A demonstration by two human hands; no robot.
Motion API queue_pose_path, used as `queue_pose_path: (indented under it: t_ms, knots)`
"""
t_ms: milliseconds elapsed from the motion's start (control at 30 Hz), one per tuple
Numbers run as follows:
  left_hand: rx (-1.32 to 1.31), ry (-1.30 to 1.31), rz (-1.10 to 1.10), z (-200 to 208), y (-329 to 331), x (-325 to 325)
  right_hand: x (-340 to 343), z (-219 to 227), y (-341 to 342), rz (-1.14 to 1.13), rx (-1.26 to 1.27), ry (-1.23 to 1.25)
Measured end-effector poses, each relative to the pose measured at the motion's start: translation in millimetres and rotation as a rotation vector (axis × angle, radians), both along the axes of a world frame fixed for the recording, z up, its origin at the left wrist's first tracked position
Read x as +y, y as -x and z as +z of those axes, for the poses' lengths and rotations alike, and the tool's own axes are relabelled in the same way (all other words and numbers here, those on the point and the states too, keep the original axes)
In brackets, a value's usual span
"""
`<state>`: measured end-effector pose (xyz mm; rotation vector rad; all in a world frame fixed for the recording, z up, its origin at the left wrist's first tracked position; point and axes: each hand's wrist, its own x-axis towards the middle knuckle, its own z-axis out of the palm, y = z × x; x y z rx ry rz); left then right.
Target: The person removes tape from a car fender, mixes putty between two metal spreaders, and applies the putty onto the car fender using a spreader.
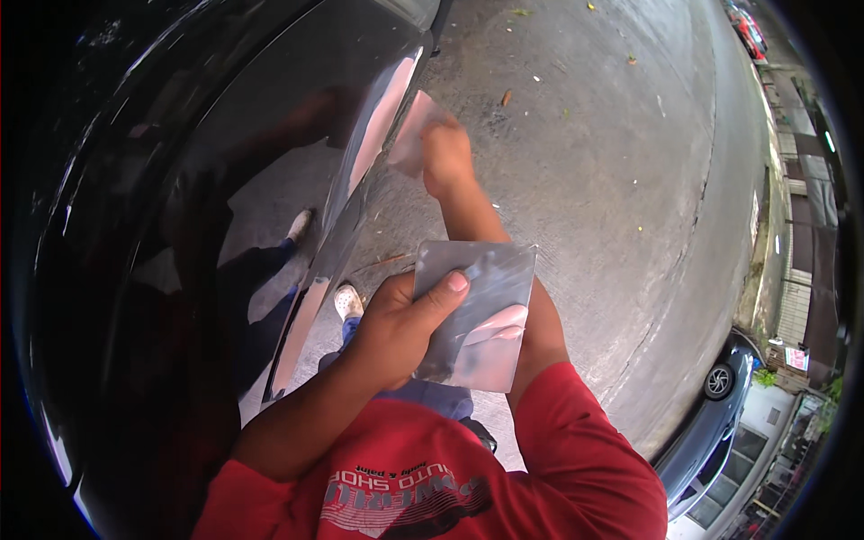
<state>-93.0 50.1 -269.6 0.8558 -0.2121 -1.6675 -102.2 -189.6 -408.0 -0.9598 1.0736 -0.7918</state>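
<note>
My left hand (391, 328) grips a grey rectangular mixing plate (477, 270) in front of my chest, its thumb on top. A glossy lump of pink putty (498, 326) lies on the plate's lower half. Farther out, my right hand (448, 155) is closed on a thin, flat, pinkish spreader (412, 135), partly blurred. The spreader is beside the edge of a dark car panel (243, 117); whether it touches cannot be told. Pink putty (382, 117) coats the far part of that edge, and another pink patch (301, 328) shows nearer me.
The glossy dark car body fills the left side and reflects my arms and legs. Grey concrete ground (594, 180) lies to the right, with scattered leaves. A blue-grey car (706, 441) is parked at the lower right, a red vehicle (749, 34) far off. My white shoe (347, 301) stands close to the panel.
</note>
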Motion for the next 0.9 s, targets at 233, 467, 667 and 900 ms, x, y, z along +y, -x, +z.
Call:
queue_pose_path:
  t_ms: [233, 467, 667, 900]
  knots:
    - [0.036, 0.045, 0.004, 2, -2, -1, -29, -10, -13, 0.057, 0.114, 0.036]
    - [0.042, 0.068, 0.025, 2, -6, -1, -36, 4, -29, 0.093, 0.133, 0.071]
    - [0.052, 0.090, 0.031, 1, -10, -3, -27, 20, -39, 0.076, 0.069, 0.042]
    - [0.036, 0.059, 0.048, 5, -7, -3, -22, 27, -37, 0.095, 0.064, 0.045]
